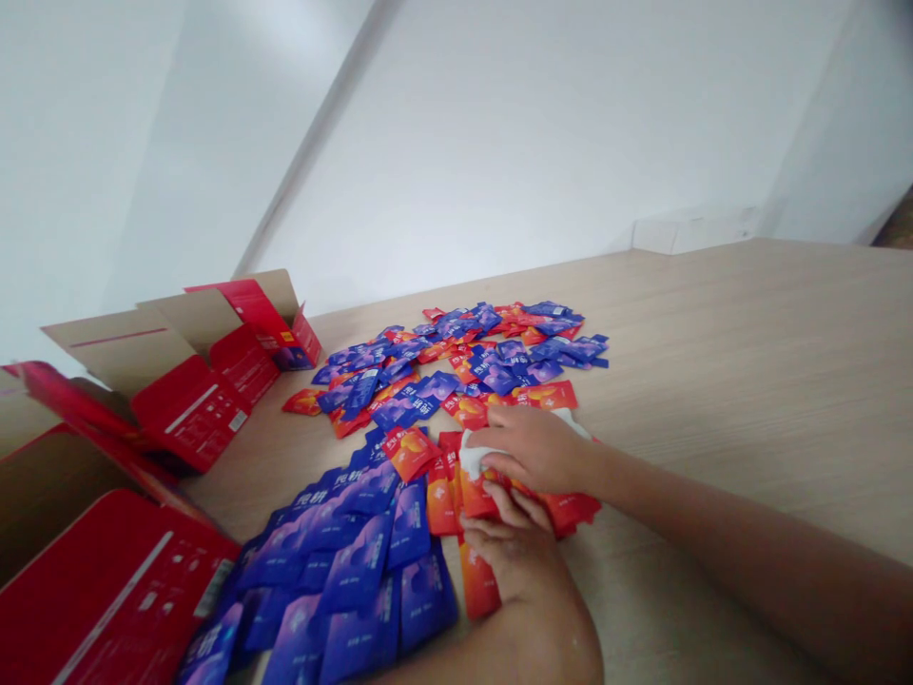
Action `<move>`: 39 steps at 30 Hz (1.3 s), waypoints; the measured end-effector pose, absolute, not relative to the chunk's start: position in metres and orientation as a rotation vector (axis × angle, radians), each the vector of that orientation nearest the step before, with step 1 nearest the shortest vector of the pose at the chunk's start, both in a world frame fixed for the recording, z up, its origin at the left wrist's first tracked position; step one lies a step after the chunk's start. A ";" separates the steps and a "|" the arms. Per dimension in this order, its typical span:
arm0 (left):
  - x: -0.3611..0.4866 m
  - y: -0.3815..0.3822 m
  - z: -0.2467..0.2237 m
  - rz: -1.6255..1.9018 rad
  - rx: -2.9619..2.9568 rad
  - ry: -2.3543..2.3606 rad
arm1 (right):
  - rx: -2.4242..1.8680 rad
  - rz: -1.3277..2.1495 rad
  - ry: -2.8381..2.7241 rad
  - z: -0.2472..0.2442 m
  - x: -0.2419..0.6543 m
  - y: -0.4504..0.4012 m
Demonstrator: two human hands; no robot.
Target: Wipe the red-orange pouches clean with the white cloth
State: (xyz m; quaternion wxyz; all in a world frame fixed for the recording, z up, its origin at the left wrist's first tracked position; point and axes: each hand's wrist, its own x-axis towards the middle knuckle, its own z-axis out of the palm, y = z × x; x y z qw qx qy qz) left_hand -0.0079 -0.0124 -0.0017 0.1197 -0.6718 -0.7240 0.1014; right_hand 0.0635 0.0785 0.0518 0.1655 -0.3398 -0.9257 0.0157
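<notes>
My right hand [534, 447] is closed around a crumpled white cloth [474, 459], above the red and orange packets [443, 495]. My left hand [517, 547] rests just below it, fingers apart and lying on the same red packets. To the left of my hands, many blue-purple packets [357, 561] lie in overlapping rows. One red-orange packet [410, 452] lies at the upper edge of these rows. Farther back is a loose, mixed pile of blue and red packets [492, 366].
Open red cardboard boxes [192, 409] stand along the left side, with a larger one [106, 590] at the near left. A white box [691, 231] sits by the wall at the back right of the wooden table [748, 381].
</notes>
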 end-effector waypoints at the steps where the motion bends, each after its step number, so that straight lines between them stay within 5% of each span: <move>1: -0.008 -0.012 -0.002 0.328 -1.957 -2.095 | -0.935 0.067 -2.673 0.051 0.062 0.077; 10: -0.009 -0.015 0.000 0.491 -1.871 -1.905 | -1.181 0.006 -2.619 0.041 0.070 0.094; 19: -0.008 -0.010 -0.006 0.490 -1.884 -1.978 | -0.931 0.108 -2.719 0.049 0.060 0.076; 29: -0.010 -0.013 -0.002 0.314 -1.961 -2.082 | -1.160 0.037 -2.577 0.039 0.070 0.093; 39: -0.008 -0.011 -0.009 0.507 -1.838 -1.940 | -1.026 0.125 -2.640 0.040 0.066 0.085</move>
